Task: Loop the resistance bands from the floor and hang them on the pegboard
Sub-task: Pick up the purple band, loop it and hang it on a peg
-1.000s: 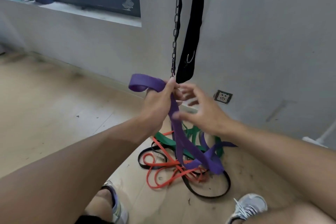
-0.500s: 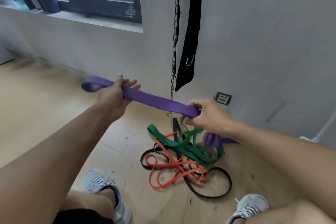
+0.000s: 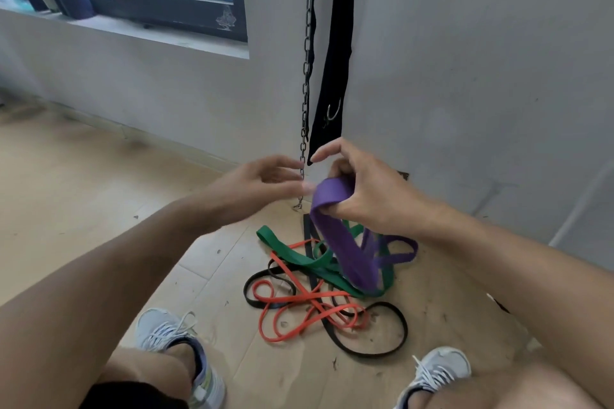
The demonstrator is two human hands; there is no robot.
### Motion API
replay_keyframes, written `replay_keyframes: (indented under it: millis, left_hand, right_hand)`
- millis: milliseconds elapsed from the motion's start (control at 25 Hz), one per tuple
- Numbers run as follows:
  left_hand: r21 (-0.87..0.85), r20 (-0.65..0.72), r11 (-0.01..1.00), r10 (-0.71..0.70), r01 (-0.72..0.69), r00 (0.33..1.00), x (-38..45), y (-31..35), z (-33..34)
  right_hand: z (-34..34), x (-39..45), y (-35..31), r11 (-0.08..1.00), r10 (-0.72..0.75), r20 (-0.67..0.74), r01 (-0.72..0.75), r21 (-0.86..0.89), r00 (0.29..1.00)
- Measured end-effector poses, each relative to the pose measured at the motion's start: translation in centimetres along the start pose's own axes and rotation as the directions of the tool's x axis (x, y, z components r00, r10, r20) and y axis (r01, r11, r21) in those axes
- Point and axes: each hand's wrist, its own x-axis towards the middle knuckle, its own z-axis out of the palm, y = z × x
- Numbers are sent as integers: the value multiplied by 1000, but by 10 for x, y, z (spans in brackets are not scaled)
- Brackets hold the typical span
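The floor (image 3: pixel 99 209) carries a tangle of green band (image 3: pixel 292 254), orange band (image 3: pixel 299 319) and black band (image 3: pixel 382 342) below the wall. The purple band (image 3: pixel 345 246) trails from that pile up to the right hand (image 3: pixel 368 189), whose curled fingers grip its folded top. The left hand (image 3: pixel 262 179) hovers just beside it, fingers relaxed, holding nothing. Recommended: take the hanging length with the left hand, lay even coils and keep them flat. No pegboard is in view.

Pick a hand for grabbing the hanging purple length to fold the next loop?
Left. The left hand is open and empty beside the purple band; the right hand already grips its top.
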Motion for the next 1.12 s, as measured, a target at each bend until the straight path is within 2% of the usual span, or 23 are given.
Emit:
replay_keyframes:
  millis: [80, 240, 360, 400, 480, 560, 680, 760, 840, 960, 1120]
  left_hand:
    - [-33, 105, 990, 141, -138, 984, -5, 4, 21]
    - [180, -11, 943, 287, -280, 958, -5, 9, 39]
    - [172, -82, 938, 317, -300, 945, -9, 10, 34]
    - [133, -103, 942, 322, -307, 941, -11, 12, 33]
    - [-73, -183, 938, 322, -340, 929, -13, 15, 31]
    - [-267, -286, 882, 311, -387, 906, -14, 19, 25]
    - [-261, -364, 884, 282, -388, 888, -17, 22, 12]
    - [-251, -385, 913, 211, -322, 898, -17, 15, 1]
    - [-263, -354, 936, 131, -233, 926, -14, 4, -7]
    - [-224, -300, 966, 57, -128, 952, -10, -5, -4]
    - [-122, -310, 971, 159, -205, 937, -9, 2, 8]
  right_hand:
    - [-1, -1, -4, 997, -51, 2, 51, 63, 999]
    - [-5, 3, -2, 983, -95, -28, 98, 155, 995]
    - [-1, 1, 5, 995, -20, 27, 18, 99, 999]
    - [5, -1, 10, 999, 25, 69, -26, 26, 997]
    - [23, -7, 25, 988, 146, 146, -138, -66, 978]
    - [41, -7, 44, 972, 233, 192, -230, -35, 953]
    - [42, 4, 54, 963, 259, 145, -267, 39, 955]
    - [28, 13, 49, 958, 262, 76, -269, 100, 962]
    - [10, 20, 40, 956, 246, -33, -237, 175, 969]
    - [-8, 25, 20, 977, 109, -131, -82, 197, 985]
    - [-11, 25, -5, 979, -77, -143, 102, 174, 987]
